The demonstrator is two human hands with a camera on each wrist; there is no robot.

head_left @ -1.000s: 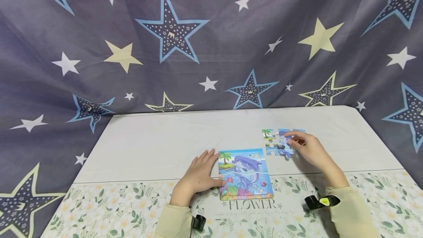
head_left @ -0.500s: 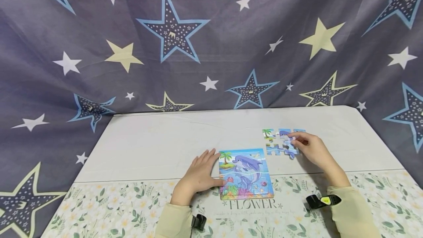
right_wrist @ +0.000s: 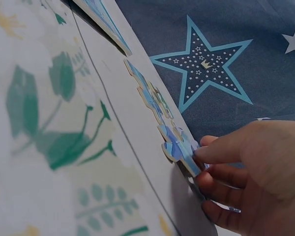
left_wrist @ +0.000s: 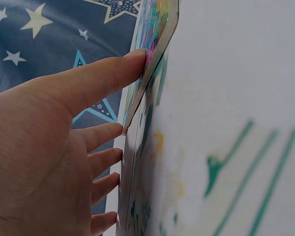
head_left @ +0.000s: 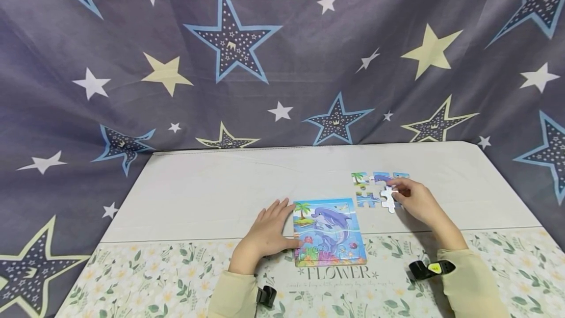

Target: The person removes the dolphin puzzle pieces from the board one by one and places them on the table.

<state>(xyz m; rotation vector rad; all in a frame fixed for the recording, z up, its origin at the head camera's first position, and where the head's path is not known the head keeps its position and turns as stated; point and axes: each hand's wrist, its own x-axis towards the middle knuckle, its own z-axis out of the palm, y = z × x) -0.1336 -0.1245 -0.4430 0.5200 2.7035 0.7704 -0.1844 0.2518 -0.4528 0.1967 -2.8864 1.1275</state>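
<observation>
A square dolphin jigsaw puzzle (head_left: 328, 232) lies on the table in front of the person. The left hand (head_left: 267, 232) rests along its left side with fingers spread, and the thumb (left_wrist: 130, 63) lies over the edge of the board. Up and to the right, the right hand (head_left: 417, 202) pinches a jigsaw piece (head_left: 388, 199) between thumb and fingers. Glare whitens that piece in the head view; blue and purple print shows on it in the right wrist view. Beside it lie a palm-tree piece (head_left: 359, 178), a blue piece (head_left: 365, 200) and a dolphin-head piece (head_left: 381, 177).
Another piece (head_left: 400, 174) shows just behind the right hand's fingers. The table cover (head_left: 212, 190) is white at the back and floral at the front, with printed lettering below the puzzle. A star-patterned curtain (head_left: 282, 58) hangs behind the table.
The right hand has drawn the pinched piece a little to the right, away from the palm-tree and blue pieces, and the piece has turned shiny white. The left hand stays on the puzzle's edge.
</observation>
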